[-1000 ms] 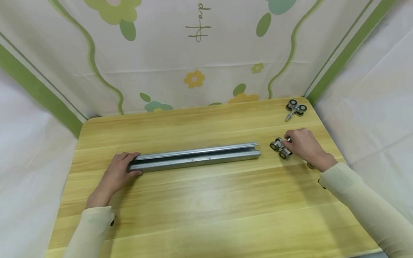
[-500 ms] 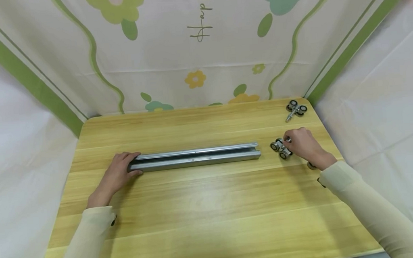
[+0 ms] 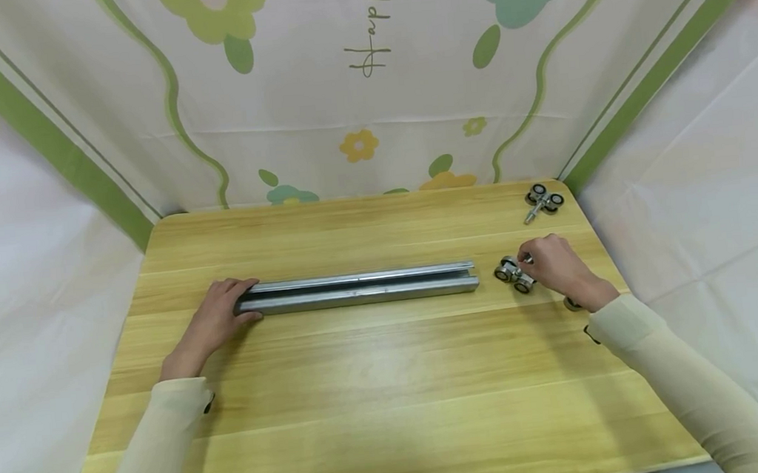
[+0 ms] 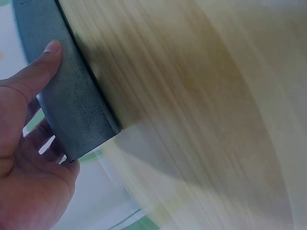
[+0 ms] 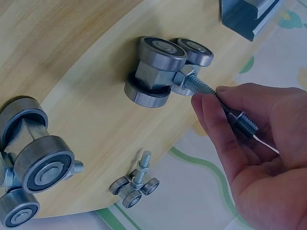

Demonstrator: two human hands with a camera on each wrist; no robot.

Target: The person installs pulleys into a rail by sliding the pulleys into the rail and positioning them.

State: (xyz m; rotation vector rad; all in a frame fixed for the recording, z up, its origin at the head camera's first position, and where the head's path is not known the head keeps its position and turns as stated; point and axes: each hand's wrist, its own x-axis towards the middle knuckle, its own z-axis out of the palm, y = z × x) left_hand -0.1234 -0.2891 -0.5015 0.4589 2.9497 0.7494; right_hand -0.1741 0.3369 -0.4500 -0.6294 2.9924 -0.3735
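My left hand (image 3: 215, 320) grips the left end of a silvery metal channel rail (image 3: 357, 297), lying across the table with its slot facing up. In the left wrist view, the thumb presses the side wall of the rail (image 4: 76, 96) and other fingers lie on its far side, partly hidden. Just past the rail's right end, my right hand (image 3: 558, 267) pinches the threaded stem of a roller trolley (image 3: 505, 271) between thumb and fingers. In the right wrist view, the trolley (image 5: 163, 57) shows its wheels and a nut on the stem. A gap separates it from the rail.
Another roller trolley (image 3: 542, 200) lies in the table's back right corner, stem toward the front left. A third trolley (image 5: 45, 163) sits near my right wrist, mostly hidden by it in the head view. A flowered cloth (image 3: 355, 97) hangs behind the wooden table (image 3: 365, 393).
The trolley in my right hand has turned slightly and shifted a little left. My left hand and the rail have stayed in place.
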